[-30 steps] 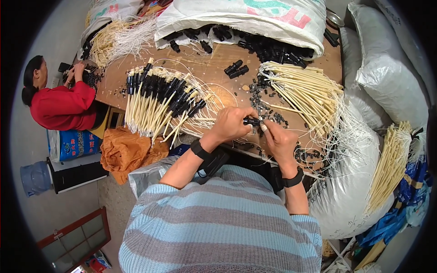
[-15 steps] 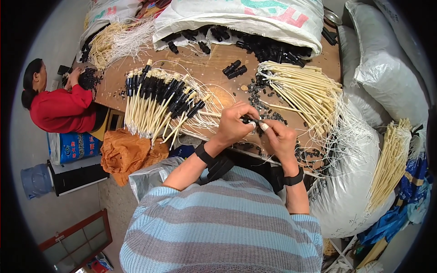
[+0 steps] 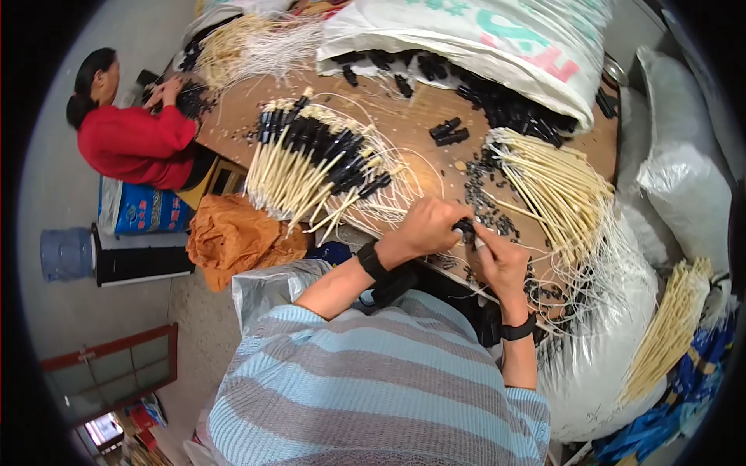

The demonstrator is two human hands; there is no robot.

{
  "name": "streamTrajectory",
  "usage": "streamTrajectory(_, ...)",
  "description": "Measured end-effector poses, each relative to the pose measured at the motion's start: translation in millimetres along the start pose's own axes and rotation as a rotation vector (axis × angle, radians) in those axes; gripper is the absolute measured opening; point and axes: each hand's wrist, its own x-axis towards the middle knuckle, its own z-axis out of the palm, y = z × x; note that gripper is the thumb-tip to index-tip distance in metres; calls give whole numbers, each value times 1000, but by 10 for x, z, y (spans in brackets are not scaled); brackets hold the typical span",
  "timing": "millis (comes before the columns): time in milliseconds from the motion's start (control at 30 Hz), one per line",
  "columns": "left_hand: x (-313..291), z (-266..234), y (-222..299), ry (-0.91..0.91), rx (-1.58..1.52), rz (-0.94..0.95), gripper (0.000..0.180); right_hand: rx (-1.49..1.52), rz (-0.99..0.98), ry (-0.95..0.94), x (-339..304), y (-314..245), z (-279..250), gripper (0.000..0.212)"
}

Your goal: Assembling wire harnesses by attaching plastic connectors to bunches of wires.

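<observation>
My left hand (image 3: 426, 227) and my right hand (image 3: 501, 262) meet over the near edge of a wooden table (image 3: 404, 120). The left pinches a small black cap (image 3: 465, 227); the right holds the end of a thin cream stick (image 3: 479, 242) against it. To the left lies a pile of cream sticks with black caps fitted (image 3: 311, 163). On the right a bundle of bare cream sticks with white wires (image 3: 556, 190) fans out. Loose black caps (image 3: 486, 206) are scattered between the two piles.
A big white sack (image 3: 482, 39) spills black parts at the table's far side. A person in red (image 3: 136, 140) works at the left end. White sacks (image 3: 684, 186), another stick bundle (image 3: 668, 334), an orange bag (image 3: 233, 241) and a blue bucket (image 3: 66, 252) stand around.
My hands stayed together at the same spot, shifting slightly as the fingers worked the cap and stick. The person in red leaned a little toward the table.
</observation>
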Motion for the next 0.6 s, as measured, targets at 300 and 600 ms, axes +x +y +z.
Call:
streamTrajectory(300, -128, -158, -83, -42, -58, -171, 26, -437, -346, -73, -13, -22, 95, 46)
streamTrajectory(600, -235, -374, 43, 101, 212, 167, 18, 215, 468, -249, 263, -201, 193, 25)
